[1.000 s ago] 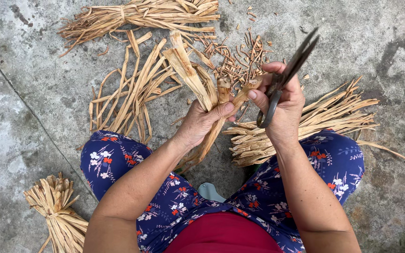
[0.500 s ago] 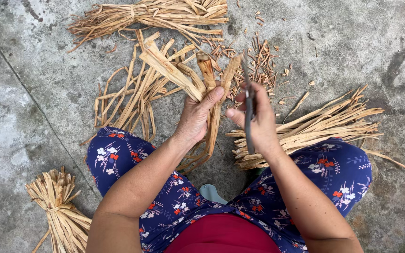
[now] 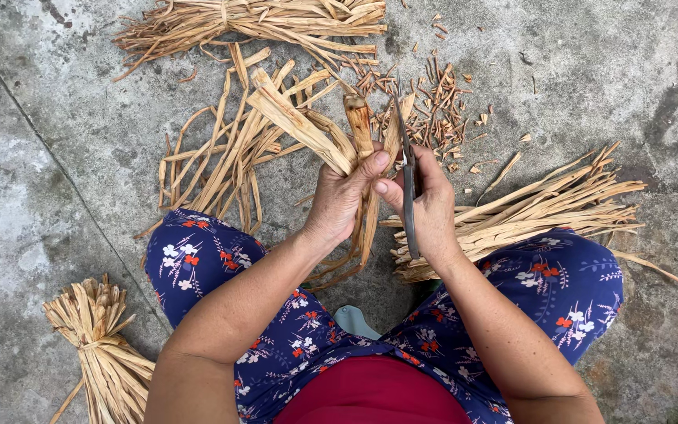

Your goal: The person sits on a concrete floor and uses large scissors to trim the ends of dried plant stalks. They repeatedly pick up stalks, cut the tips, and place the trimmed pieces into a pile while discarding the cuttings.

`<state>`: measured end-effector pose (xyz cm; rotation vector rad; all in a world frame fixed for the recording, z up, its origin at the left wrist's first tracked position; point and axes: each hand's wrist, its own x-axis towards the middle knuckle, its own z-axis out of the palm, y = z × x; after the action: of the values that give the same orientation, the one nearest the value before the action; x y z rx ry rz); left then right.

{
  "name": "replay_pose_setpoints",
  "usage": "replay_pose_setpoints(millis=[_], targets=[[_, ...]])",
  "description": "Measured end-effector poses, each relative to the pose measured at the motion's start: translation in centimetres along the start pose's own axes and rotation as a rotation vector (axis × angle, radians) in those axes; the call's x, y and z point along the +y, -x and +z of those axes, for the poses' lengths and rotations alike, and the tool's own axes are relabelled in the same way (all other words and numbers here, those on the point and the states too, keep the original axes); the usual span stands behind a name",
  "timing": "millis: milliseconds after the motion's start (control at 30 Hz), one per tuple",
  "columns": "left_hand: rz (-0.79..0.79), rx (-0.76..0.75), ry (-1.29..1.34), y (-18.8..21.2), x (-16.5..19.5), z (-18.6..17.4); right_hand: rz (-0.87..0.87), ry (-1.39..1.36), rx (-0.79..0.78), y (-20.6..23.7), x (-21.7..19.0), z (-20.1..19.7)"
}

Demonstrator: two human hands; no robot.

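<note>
Head view: our left hand [image 3: 340, 200] grips a bunch of dried strips [image 3: 308, 133], fingers wrapped tight — our right hand [image 3: 427, 206] clasps dark scissors [image 3: 407, 188] just beside it, above the lap.

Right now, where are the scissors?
In the head view, the scissors are upright in the right hand, just right of the left hand gripping dried strips, near centre.

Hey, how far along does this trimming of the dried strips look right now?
Done: two tied bundles lie on the concrete, and cut scraps litter the ground ahead. In hand: the left hand grips a bunch of strips while the right hand holds scissors against it. Left: loose strips and an untied pile by the right knee.
</note>
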<state>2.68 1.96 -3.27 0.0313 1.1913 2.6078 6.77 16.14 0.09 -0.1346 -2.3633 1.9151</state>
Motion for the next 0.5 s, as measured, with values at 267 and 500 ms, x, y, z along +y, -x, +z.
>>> replay_pose_setpoints(millis=[267,500], targets=[[-0.001,-0.004,0.006,-0.3,-0.5,-0.4,-0.011,-0.237,-0.013,-0.5,1.0,-0.5],[-0.022,-0.062,-0.142,0.4,-0.3,0.1,0.041,-0.29,0.121,-0.9,-0.7,-2.0]])
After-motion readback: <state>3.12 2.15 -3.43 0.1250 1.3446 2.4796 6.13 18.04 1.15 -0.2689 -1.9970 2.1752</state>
